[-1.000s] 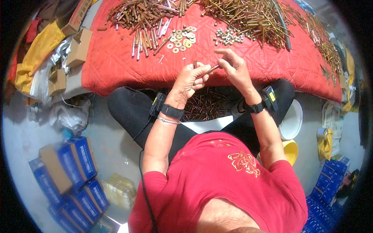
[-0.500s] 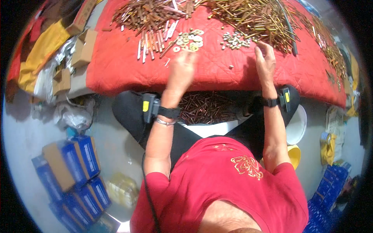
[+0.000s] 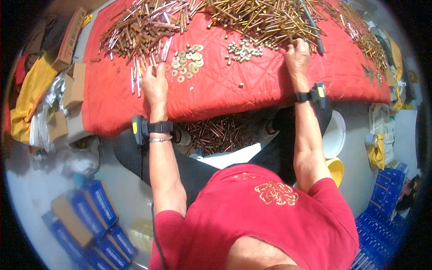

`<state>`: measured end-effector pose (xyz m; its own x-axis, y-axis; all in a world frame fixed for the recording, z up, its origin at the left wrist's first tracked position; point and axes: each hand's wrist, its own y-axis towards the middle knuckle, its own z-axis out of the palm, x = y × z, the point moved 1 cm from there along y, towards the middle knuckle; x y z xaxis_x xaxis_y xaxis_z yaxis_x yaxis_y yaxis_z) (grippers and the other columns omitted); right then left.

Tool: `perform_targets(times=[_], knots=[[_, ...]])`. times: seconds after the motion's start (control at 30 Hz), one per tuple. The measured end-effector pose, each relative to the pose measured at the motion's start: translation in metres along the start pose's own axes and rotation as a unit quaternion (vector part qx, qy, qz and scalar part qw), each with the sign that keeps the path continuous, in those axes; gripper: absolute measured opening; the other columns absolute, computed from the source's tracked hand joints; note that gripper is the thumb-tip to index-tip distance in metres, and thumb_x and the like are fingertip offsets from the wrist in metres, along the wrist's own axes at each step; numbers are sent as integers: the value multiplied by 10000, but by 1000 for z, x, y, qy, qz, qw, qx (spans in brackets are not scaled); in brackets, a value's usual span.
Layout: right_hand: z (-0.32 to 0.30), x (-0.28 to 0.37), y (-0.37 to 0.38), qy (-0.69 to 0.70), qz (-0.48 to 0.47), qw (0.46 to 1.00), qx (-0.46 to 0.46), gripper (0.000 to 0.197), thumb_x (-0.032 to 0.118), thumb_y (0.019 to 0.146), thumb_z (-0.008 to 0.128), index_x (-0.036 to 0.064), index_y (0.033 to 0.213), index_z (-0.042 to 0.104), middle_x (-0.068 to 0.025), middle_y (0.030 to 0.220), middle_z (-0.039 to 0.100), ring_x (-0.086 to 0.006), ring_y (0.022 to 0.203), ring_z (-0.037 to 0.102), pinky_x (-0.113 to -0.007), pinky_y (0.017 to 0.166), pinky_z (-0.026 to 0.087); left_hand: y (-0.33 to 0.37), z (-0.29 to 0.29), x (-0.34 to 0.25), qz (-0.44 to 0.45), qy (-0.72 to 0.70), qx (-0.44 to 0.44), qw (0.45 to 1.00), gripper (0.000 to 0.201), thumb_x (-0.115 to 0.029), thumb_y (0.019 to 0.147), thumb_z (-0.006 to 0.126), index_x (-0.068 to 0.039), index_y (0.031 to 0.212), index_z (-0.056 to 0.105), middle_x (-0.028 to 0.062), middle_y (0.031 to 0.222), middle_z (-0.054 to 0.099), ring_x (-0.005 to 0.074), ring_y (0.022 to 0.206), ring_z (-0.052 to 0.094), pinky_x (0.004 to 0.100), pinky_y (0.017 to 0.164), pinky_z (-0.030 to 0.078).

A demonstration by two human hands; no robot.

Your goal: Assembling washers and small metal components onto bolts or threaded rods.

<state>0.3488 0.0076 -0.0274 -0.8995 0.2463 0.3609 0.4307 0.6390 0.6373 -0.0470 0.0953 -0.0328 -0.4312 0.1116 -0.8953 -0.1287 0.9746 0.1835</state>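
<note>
My left hand [image 3: 155, 84] lies on the red quilted cloth [image 3: 234, 92], its fingertips at the near edge of a heap of copper and silver tubes [image 3: 139, 31]. My right hand [image 3: 297, 56] reaches into the edge of a large pile of long brass bolts [image 3: 265, 15]. Between the hands lie a cluster of flat washers [image 3: 186, 60] and a small cluster of nuts [image 3: 243, 48]. Both hands show only their backs, so the fingers hide whatever they touch. Each wrist wears a black band with a small device.
A heap of copper-coloured pieces [image 3: 220, 132] lies in my lap below the table edge. Cardboard boxes [image 3: 74, 83] and yellow cloth [image 3: 29, 96] sit at the left. Blue boxes [image 3: 90, 216] stand on the floor at lower left, a white bowl [image 3: 335, 132] at right.
The hands were together in front of me working on one small piece. They have since parted and moved forward, the left to the tubes, the right to the bolts.
</note>
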Motion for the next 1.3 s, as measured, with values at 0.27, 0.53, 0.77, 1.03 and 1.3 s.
perform_targets(times=[0.27, 0.53, 0.77, 1.03, 1.3], knots=[[-32, 93, -45, 253, 7, 902, 350, 315, 66, 772, 487, 78, 1062, 609, -155, 872, 647, -293, 793, 626, -375, 716, 478, -50, 22, -21, -247, -493, 139, 823, 107, -144, 862, 587, -37, 860, 598, 26, 685, 602, 18, 432, 393, 163, 348, 290], [-17, 146, -48, 193, -256, 932, 170, 172, 12, 784, 540, 83, 916, 624, -96, 850, 631, -307, 843, 587, -397, 706, 443, -79, 16, -17, -242, -451, 135, 848, 94, -148, 840, 622, -92, 793, 563, -63, 610, 480, 4, 430, 348, 160, 346, 236], [-49, 124, -22, 234, -137, 961, 59, 149, 54, 741, 695, 61, 830, 575, -44, 904, 580, -125, 839, 552, -260, 713, 470, -130, 66, -56, -217, -331, 419, 817, 138, -170, 755, 599, -99, 642, 565, -54, 589, 503, 44, 460, 417, 218, 412, 290], [-49, 69, -63, 304, 6, 930, 207, 90, -2, 781, 636, 20, 826, 561, -5, 735, 559, -87, 644, 545, -218, 592, 440, -71, 101, -69, -156, -421, 252, 857, 115, -126, 791, 620, -90, 694, 568, -53, 536, 493, 21, 372, 342, 192, 346, 218], [-51, 106, -63, 195, -80, 927, 312, 173, 149, 804, 575, 69, 954, 609, -177, 824, 644, -324, 785, 636, -402, 666, 487, -49, 17, -20, -219, -573, 110, 782, 177, -125, 823, 674, -51, 897, 531, -31, 655, 509, 19, 412, 351, 164, 323, 233]])
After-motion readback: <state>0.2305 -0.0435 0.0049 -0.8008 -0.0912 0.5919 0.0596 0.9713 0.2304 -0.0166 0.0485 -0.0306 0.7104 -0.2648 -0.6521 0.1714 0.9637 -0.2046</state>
